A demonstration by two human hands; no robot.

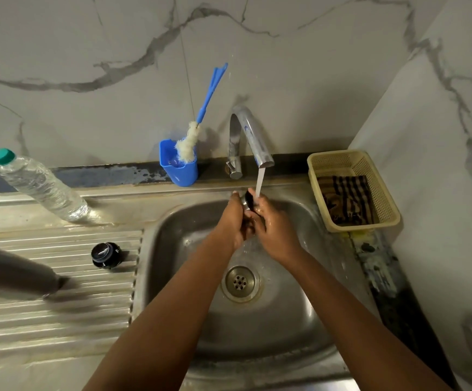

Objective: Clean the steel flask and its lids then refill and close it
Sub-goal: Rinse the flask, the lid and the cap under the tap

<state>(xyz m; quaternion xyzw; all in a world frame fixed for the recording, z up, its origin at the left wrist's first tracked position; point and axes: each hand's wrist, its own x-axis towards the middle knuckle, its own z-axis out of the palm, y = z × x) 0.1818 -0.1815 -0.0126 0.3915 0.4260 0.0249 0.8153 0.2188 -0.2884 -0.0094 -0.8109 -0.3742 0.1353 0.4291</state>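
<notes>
Nearest, at the left edge, the steel flask (14, 273) lies blurred on the ribbed drainboard (60, 314), with the black stopper lid (106, 255) a little farther along the ribs. Over the sink (299, 328), the left hand (233, 221) and right hand (271, 224) press together, fingers curled round the steel cup lid (248, 199) under the tap stream (260, 182). To rinse it well, I would turn the lid so water reaches rim and hollow, gripping firmly since wet steel is likely slippery. Farther off stand the tap (246, 136), the blue brush (201, 119) and the water bottle (40, 184).
</notes>
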